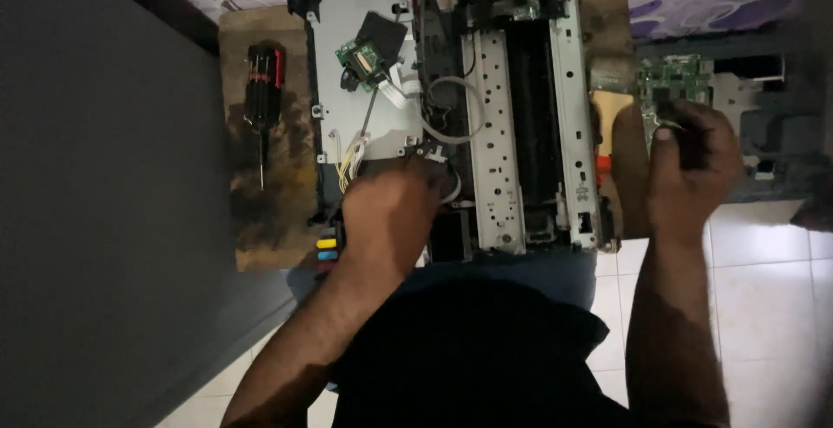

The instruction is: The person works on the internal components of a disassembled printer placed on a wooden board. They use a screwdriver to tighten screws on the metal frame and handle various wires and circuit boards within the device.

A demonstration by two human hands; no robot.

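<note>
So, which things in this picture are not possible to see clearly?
- Head view: what the left hand touches inside the opened printer; the hand itself covers it.
- Head view: the thin item in the right hand; too dark and blurred.
- Head view: the printer's far end, cut off by the top edge.
- Head view: the green circuit board, partly behind the right hand.

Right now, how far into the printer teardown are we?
Done: the printer has its covers off, with metal frame and wiring bare, and a screwdriver lies unused on the board. In hand: the left hand is at the wires on the frame's front edge; the right hand grips a green circuit board beside it. Left: a small board is still mounted.
</note>
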